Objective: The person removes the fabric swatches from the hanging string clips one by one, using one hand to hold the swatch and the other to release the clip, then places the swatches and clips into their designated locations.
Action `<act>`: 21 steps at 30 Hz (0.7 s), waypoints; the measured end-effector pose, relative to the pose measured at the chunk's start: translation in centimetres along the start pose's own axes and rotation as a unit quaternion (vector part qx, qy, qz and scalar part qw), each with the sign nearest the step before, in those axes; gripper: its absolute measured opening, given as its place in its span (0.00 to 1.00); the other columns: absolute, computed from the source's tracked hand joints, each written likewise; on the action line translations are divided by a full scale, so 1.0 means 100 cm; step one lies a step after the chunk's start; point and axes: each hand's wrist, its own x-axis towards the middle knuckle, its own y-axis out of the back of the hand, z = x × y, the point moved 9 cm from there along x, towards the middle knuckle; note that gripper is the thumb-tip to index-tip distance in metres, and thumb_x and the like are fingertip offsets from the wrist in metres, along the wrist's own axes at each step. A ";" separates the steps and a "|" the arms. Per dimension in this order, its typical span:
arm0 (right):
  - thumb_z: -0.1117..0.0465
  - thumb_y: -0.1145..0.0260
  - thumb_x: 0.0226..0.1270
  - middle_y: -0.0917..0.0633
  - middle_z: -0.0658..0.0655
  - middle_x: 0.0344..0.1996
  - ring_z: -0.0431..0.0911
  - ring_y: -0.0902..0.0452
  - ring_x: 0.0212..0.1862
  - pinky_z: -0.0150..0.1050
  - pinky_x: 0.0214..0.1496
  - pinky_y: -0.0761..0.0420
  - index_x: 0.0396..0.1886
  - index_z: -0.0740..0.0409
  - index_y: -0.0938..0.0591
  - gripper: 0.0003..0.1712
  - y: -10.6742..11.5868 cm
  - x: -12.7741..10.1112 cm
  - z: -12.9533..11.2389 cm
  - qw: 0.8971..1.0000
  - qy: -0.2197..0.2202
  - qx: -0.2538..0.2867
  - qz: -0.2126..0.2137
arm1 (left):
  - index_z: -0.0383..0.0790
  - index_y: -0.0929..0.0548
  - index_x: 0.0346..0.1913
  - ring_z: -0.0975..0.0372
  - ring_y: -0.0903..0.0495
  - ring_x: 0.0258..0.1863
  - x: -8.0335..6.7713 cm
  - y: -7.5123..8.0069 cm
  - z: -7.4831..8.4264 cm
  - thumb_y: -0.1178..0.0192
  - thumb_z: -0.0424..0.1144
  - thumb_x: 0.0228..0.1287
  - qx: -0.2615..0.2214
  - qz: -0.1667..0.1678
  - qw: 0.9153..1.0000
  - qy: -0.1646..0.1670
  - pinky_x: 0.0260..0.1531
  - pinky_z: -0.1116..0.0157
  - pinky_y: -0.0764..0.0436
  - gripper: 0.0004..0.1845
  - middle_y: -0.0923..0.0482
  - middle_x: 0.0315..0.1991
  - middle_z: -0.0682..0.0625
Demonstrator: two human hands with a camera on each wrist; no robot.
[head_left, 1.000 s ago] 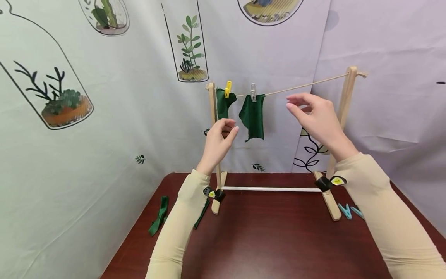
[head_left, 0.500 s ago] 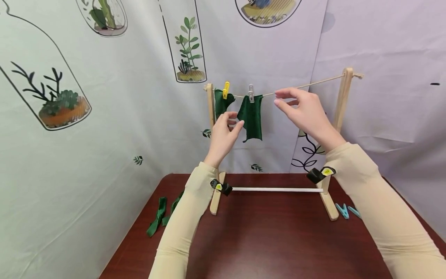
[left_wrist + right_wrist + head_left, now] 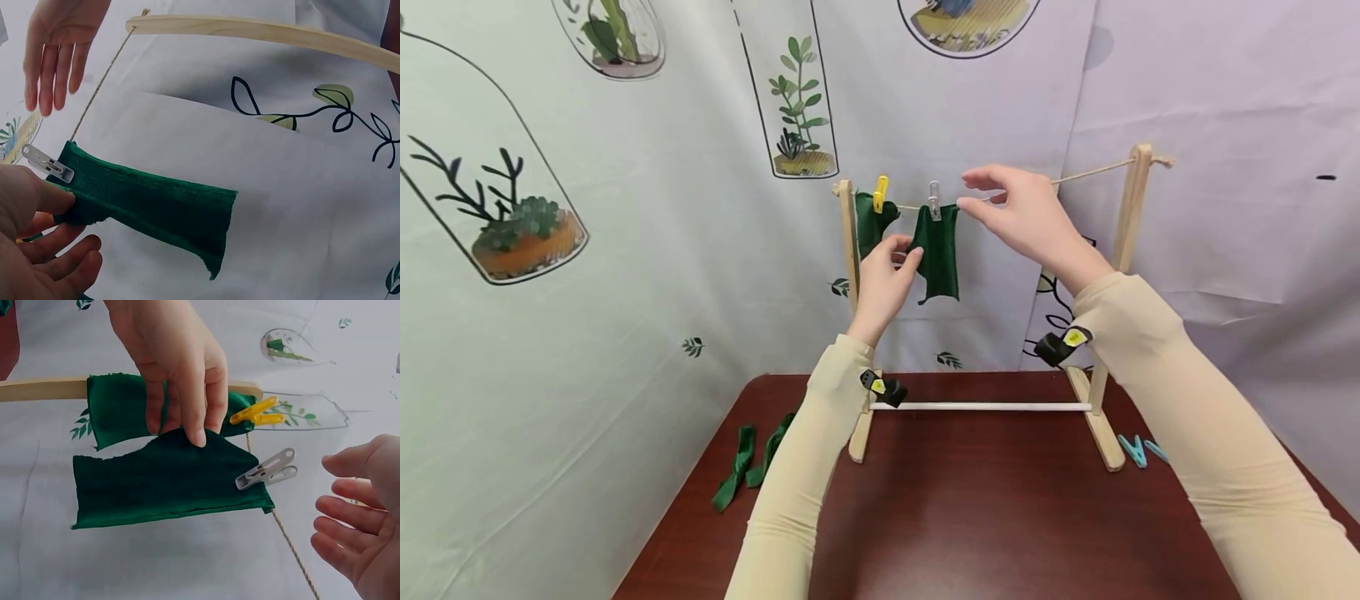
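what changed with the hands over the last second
The left hand rose to the green cloth under the clear peg and now pinches its edge. The right hand moved left along the string, fingers open. Both pegged cloths stayed hanging.

Head faces rack; wrists close on cloth (image 3: 150, 209).

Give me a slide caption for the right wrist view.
Left hand pinches a green cloth pegged by a clear clip.

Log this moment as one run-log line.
left hand: pinches green cloth edge | right hand: open beside string | cloth: hung by clear clothespin
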 end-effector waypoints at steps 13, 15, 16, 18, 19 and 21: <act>0.53 0.38 0.76 0.24 0.61 0.67 0.55 0.28 0.67 0.50 0.67 0.29 0.72 0.61 0.28 0.30 -0.020 0.018 0.008 0.998 -0.027 0.003 -0.055 | 0.34 0.16 0.52 0.57 0.17 0.42 0.000 -0.010 -0.004 0.41 0.40 0.75 -0.001 -0.014 1.000 0.003 0.41 0.62 0.18 0.14 0.15 0.46 0.44; 0.54 0.38 0.76 0.24 0.62 0.67 0.56 0.27 0.66 0.50 0.67 0.29 0.72 0.61 0.28 0.30 -0.022 0.019 0.008 0.998 -0.030 0.004 -0.059 | 0.33 0.16 0.53 0.57 0.17 0.42 -0.001 -0.011 -0.006 0.41 0.40 0.75 -0.002 -0.017 1.000 0.006 0.42 0.62 0.18 0.14 0.15 0.46 0.44; 0.55 0.38 0.76 0.23 0.62 0.66 0.56 0.27 0.66 0.51 0.67 0.28 0.72 0.61 0.28 0.29 -0.023 0.020 0.009 0.998 -0.031 0.004 -0.061 | 0.34 0.16 0.53 0.57 0.17 0.42 -0.001 -0.012 -0.007 0.41 0.41 0.75 -0.002 -0.018 1.000 0.007 0.42 0.62 0.18 0.14 0.15 0.46 0.44; 0.56 0.38 0.76 0.23 0.62 0.66 0.56 0.26 0.66 0.50 0.66 0.28 0.72 0.61 0.28 0.29 -0.026 0.021 0.008 0.998 -0.029 -0.001 -0.063 | 0.34 0.16 0.52 0.57 0.17 0.41 -0.001 -0.013 -0.008 0.40 0.41 0.75 -0.004 -0.018 1.000 0.007 0.41 0.62 0.18 0.14 0.15 0.45 0.44; 0.56 0.38 0.76 0.22 0.62 0.65 0.56 0.26 0.65 0.50 0.66 0.28 0.71 0.61 0.28 0.29 -0.027 0.021 0.008 0.998 -0.028 -0.002 -0.065 | 0.34 0.16 0.52 0.57 0.17 0.41 -0.001 -0.014 -0.009 0.40 0.41 0.75 -0.005 -0.018 1.000 0.008 0.41 0.62 0.18 0.14 0.15 0.45 0.45; 0.57 0.38 0.75 0.22 0.62 0.65 0.56 0.25 0.65 0.50 0.66 0.28 0.71 0.62 0.28 0.29 -0.029 0.023 0.006 0.997 -0.024 -0.004 -0.068 | 0.34 0.15 0.52 0.58 0.17 0.40 -0.001 -0.014 -0.009 0.40 0.41 0.75 -0.007 -0.017 1.000 0.008 0.41 0.62 0.18 0.14 0.15 0.44 0.45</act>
